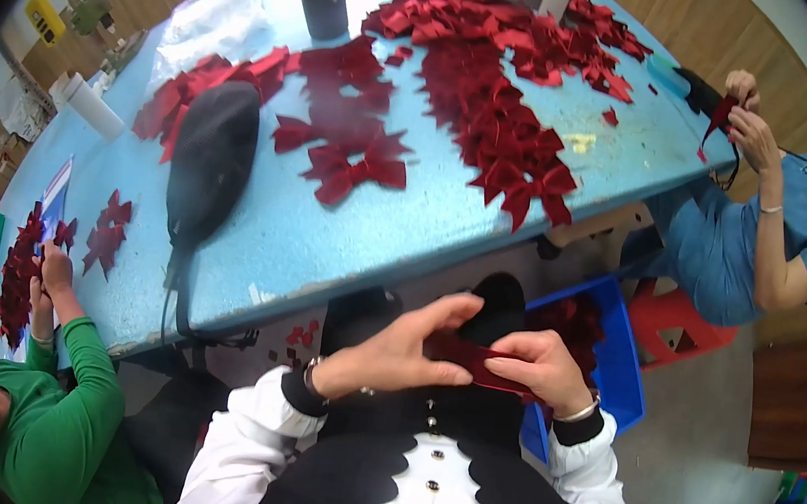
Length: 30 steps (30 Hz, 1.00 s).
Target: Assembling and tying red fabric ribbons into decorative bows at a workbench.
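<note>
Velvet, deep red, sits right in the middle of the action: one strip [473, 359] held above the lap, just off the near edge of the counter [353, 251]. Right hand [542, 368] has it pinched, thumb on top; left hand [392, 348] stands open around the other end, thumb and fingers apart, and whether it touches the fabric I can't tell. No bow shape visible in this piece, so I'd call it unfinished.

Up on the counter, though, what a tally! A long row of bows [496, 117] runs toward the near edge, looking complete, with a smaller group [354, 160] to its left and a big heap [452, 18] at the far side, too jumbled to judge piece by piece. More red pieces lie in the blue bin [627, 375] beside the right hand; finished or waiting, it's too dark to say. Over on the right, a co-worker in blue [758, 235] handles another red piece [721, 115]. Plenty looks done, then, with at least these two pieces apparently left.
</note>
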Motion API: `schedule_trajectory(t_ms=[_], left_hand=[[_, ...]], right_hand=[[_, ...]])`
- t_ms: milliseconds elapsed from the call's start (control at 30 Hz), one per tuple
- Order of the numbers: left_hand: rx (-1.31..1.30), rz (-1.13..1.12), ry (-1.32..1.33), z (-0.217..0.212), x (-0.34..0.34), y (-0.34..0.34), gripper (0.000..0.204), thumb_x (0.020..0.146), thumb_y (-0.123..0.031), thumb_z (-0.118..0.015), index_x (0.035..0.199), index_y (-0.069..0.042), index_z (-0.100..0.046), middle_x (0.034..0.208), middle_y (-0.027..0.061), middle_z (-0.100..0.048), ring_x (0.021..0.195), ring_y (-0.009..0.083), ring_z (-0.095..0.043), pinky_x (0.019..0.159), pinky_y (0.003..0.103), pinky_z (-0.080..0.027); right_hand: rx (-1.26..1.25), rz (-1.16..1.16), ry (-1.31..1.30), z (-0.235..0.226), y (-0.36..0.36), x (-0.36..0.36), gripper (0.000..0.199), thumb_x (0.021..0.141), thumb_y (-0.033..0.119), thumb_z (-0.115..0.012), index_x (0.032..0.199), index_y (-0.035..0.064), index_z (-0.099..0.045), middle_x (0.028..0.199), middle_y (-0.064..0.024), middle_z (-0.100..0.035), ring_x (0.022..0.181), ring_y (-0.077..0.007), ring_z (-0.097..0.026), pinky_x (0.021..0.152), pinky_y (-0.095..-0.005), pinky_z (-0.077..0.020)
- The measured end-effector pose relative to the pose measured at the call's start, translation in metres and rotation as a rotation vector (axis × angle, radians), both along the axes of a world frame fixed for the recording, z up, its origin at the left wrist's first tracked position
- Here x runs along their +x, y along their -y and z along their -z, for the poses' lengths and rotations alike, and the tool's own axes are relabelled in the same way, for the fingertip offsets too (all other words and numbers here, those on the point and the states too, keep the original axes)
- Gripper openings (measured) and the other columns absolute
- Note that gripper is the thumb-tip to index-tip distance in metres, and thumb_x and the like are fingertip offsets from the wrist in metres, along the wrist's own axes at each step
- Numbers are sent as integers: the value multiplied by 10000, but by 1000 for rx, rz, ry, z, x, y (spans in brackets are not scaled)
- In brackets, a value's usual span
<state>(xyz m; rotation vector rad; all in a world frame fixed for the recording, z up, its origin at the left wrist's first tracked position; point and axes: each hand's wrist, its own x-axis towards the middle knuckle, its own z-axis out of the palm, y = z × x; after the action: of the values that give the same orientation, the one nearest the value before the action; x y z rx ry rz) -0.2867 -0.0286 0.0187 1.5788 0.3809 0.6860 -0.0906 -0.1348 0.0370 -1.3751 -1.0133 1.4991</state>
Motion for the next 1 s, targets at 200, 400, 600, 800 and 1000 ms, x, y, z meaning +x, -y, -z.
schedule_trajectory(t_ms=[200,400,600,800,1000], left_hand=[[-183,354,-186,-7,19,-14,355,711,-127,-755,1012,14,-632,793,44,-652,705,121,-582,635,262,-471],[-505,320,-364,6,9,-8,246,782,-130,-710,981,7,-665,726,30,-645,652,77,-559,590,205,-434],[-605,207,-306,25,-9,-1,207,832,-137,-662,981,6,-670,745,41,-651,660,71,-575,616,197,-451],[-713,289,-296,24,-3,4,271,850,-152,-643,1061,17,-626,808,71,-658,693,88,-599,663,208,-481],[-836,300,-121,15,11,3,264,893,-124,-577,1109,28,-573,897,87,-655,790,115,-616,737,223,-492]], right_hand=[[215,-338,276,-15,-18,-5,151,781,53,-659,901,-35,-635,773,-50,-651,704,-89,-600,630,-222,-468],[78,60,-85,-7,-15,19,168,803,41,-633,955,-18,-596,782,-58,-640,703,-94,-611,631,-193,-471],[113,421,-484,35,-2,30,175,824,49,-624,989,8,-583,804,-43,-622,640,-93,-601,599,-181,-467],[84,244,-450,34,-11,31,219,833,83,-629,1032,14,-569,859,-45,-619,690,-90,-598,621,-194,-473],[149,241,-250,30,-29,9,244,842,79,-613,1067,5,-559,856,-50,-617,741,-106,-602,677,-207,-479]])
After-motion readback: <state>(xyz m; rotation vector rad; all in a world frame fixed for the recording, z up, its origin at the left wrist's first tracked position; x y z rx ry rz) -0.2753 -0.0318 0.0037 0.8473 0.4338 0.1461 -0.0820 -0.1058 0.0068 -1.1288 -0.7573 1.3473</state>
